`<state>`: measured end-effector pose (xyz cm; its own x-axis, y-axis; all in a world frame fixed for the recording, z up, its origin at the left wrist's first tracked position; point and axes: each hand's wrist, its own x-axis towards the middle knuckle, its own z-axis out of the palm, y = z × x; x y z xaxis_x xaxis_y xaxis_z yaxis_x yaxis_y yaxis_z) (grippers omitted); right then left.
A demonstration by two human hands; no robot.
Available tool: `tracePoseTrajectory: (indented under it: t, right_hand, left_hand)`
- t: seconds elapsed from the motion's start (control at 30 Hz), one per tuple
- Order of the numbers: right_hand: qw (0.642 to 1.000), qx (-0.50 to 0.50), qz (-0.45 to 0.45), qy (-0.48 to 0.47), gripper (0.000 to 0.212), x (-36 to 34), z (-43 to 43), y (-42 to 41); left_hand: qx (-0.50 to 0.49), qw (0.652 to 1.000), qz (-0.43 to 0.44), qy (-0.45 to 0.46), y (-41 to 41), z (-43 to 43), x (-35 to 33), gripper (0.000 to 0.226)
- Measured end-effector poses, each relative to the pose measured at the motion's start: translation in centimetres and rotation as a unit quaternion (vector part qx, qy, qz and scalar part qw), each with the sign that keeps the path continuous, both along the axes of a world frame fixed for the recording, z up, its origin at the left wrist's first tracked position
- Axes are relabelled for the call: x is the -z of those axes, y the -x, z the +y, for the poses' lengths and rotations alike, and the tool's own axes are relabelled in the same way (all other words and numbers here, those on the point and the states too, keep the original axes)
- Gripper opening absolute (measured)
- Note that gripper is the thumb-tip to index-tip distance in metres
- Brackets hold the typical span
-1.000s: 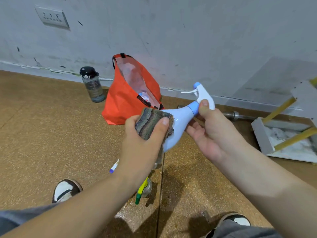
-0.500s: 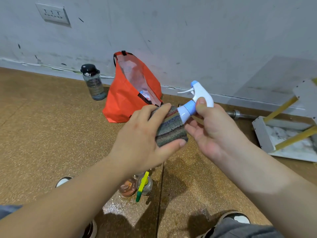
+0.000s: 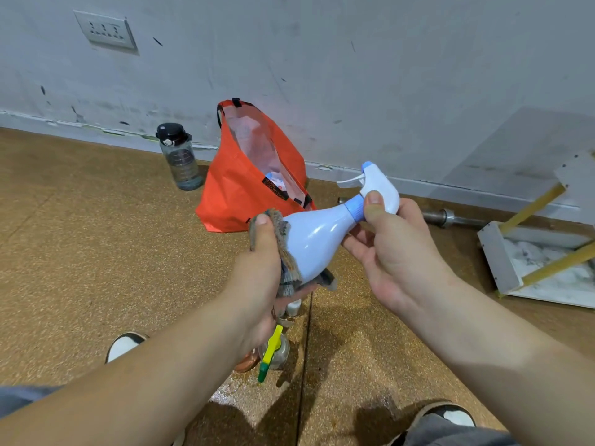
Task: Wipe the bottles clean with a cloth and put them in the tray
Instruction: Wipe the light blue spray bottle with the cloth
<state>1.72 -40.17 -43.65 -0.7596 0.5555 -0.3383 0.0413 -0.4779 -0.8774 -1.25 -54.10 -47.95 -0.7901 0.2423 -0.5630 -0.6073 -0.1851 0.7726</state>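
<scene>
A pale blue spray bottle (image 3: 317,241) with a white trigger head is held tilted in the air, nozzle up and to the right. My right hand (image 3: 392,249) pinches its neck and trigger head, thumb on top. My left hand (image 3: 260,275) grips a striped grey-brown cloth (image 3: 283,249) wrapped around the bottle's base and left side. A white marble-patterned tray (image 3: 502,262) lies on the floor at the right. Below my left hand, small bottles (image 3: 277,352) stand on the floor, partly hidden; one carries a yellow-green piece.
An orange bag (image 3: 244,194) stands open against the wall. A dark-capped water bottle (image 3: 180,157) is to its left. A metal bar (image 3: 450,217) lies along the wall base. Yellow legs (image 3: 553,265) cross over the tray. My shoes (image 3: 124,346) are at the bottom.
My left hand has slid the cloth from the bottle's upper body down to its base, uncovering the pale blue body. The right hand keeps its hold on the neck.
</scene>
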Motion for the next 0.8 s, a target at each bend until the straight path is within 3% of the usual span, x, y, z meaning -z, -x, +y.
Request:
tracePoseTrajectory:
  t: [0.23,0.3,0.33,0.4,0.47,0.5,0.57,0.67,0.73,0.8]
  right_hand:
    - [1.000,0.000,0.019,-0.006,0.010,-0.5,0.0,0.2]
    - [1.000,0.003,0.018,-0.007,0.009,-0.4,0.1,0.1]
    - [1.000,0.001,0.017,-0.008,0.008,-0.4,0.1,0.0]
    - [1.000,-0.011,0.013,-0.011,0.004,0.0,-0.4,-0.3]
    - [0.999,-0.040,-0.001,-0.020,0.002,0.6,-1.5,-1.0]
    - [0.998,-0.058,-0.011,-0.024,0.003,0.9,-2.0,-1.3]
    - [0.996,-0.079,-0.025,-0.031,0.004,1.0,-2.5,-1.6]
    - [0.994,-0.090,-0.009,-0.062,0.004,0.3,-1.8,-1.1]
    - [0.992,-0.098,0.010,-0.074,0.002,-0.4,-1.1,-0.8]
    - [0.993,-0.102,0.020,-0.058,0.004,-1.0,-0.2,-0.6]
  left_hand:
    - [-0.036,0.999,0.002,0.010,0.1,0.1,-1.1,0.052]
    - [-0.024,0.985,0.126,0.113,0.0,-0.1,-0.6,0.042]
    - [-0.002,0.951,0.241,0.194,0.2,-0.5,-0.1,0.039]
    - [0.095,0.810,0.469,0.340,0.1,-1.1,0.3,0.043]
    - [0.175,0.653,0.596,0.433,-0.8,-1.1,0.5,0.056]
    - [0.196,0.618,0.609,0.458,-1.2,-1.0,0.5,0.063]
    - [0.223,0.632,0.584,0.458,-1.0,-1.0,-0.3,0.068]
    - [0.240,0.704,0.555,0.373,0.9,-2.0,-0.6,0.053]
    - [0.240,0.801,0.478,0.268,2.0,-2.3,-0.9,0.052]
    - [0.234,0.911,0.312,0.137,2.2,-2.3,-1.5,0.063]
